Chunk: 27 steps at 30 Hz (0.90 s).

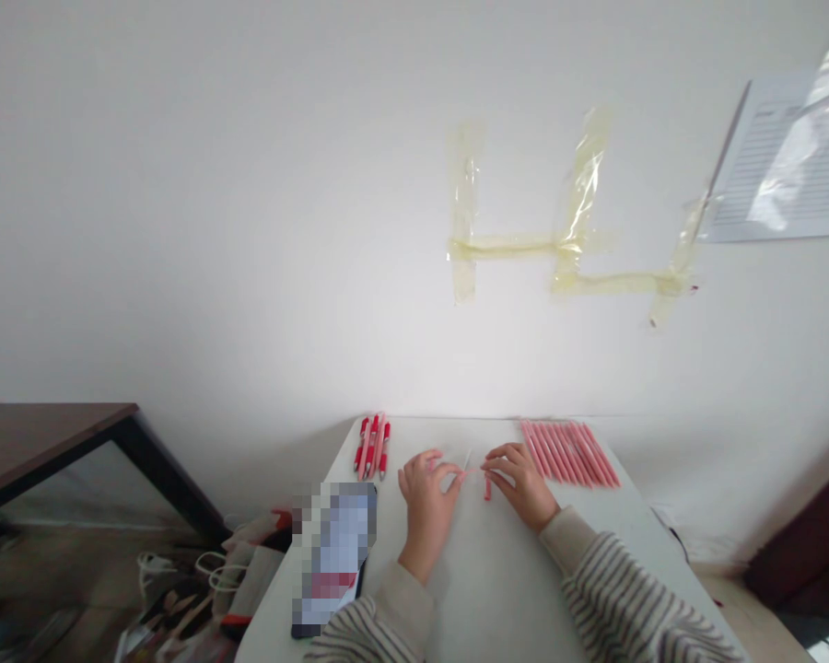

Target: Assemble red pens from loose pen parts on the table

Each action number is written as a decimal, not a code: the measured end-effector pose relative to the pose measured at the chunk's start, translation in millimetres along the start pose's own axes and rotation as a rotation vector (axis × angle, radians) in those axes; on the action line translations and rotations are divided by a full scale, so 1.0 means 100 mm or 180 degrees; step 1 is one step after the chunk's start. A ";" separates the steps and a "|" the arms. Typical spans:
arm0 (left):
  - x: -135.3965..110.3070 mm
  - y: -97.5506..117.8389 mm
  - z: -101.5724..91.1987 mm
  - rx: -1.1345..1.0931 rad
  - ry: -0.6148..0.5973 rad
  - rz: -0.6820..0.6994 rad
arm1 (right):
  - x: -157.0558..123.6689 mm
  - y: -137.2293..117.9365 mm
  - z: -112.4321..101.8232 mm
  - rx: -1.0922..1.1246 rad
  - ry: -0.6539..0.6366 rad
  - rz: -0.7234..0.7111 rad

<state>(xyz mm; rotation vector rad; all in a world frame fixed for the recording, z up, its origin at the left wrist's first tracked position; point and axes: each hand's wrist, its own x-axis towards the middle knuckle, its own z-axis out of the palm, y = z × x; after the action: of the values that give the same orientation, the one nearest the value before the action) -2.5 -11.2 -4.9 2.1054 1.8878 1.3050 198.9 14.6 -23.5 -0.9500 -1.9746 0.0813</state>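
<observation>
My left hand (429,505) is over the table with thumb and forefinger pinched together. A thin whitish stick (468,458) rises at those fingertips. Facing it across a small gap, my right hand (523,481) also pinches, but what lies between its fingertips is too small to make out. A short red piece (487,489) shows just below the right fingertips; I cannot tell whether they touch it. Several pink pens with red parts (372,448) lie in a bunch beyond my left hand. To the right of my right hand, several slim pink sticks (570,453) lie side by side.
A pixelated phone (338,557) lies at the left of the white table (501,589). The wall (283,230) meets the table's far edge, with yellowish tape (511,247) on it. Bags and clutter (200,589) sit low on the left, beside a dark-framed brown table (48,428).
</observation>
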 end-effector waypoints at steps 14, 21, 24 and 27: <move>0.03 0.05 -0.12 0.0150 -0.0099 -0.0622 | 0.27 -0.09 0.03 -0.1217 -0.0682 -0.0208; 0.03 0.05 -0.14 0.0248 -0.0032 -0.0737 | 0.43 -0.10 0.07 -0.1302 -0.1275 0.0043; 0.02 0.03 -0.13 0.0290 0.0012 -0.0694 | 0.45 -0.10 0.06 -0.1301 -0.1277 0.0052; 0.01 0.01 -0.11 0.0309 0.0051 -0.0673 | 0.45 -0.10 0.07 -0.1287 -0.1274 0.0001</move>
<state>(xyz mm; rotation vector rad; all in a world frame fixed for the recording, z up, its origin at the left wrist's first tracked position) -8.3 -15.8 3.8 1.8761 2.1518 1.2119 175.2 38.8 8.6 -1.2686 -2.4150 -0.1451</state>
